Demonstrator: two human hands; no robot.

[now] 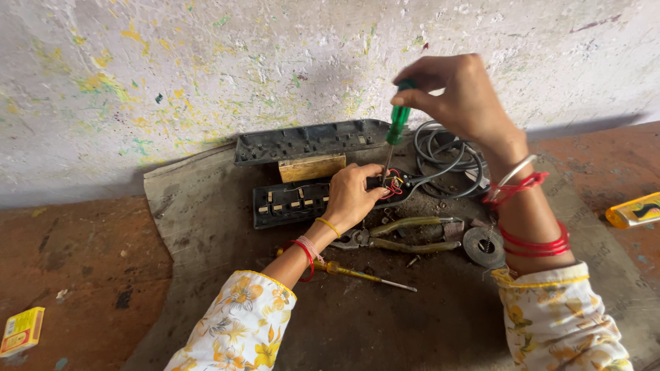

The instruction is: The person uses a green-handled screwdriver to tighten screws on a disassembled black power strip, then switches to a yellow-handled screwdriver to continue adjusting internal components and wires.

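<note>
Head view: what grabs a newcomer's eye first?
The green-handled screwdriver, held upright in the right hand at centre, its tip down among red wires in the opened black power strip base. The left hand steadies that base on the dark mat. Just in front lie pliers and a second, yellow-handled screwdriver.

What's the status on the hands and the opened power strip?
Right hand grips green screwdriver, tip down in power strip base. Left hand steadies base by red wires. Pliers lie beside, not blocking.
</note>
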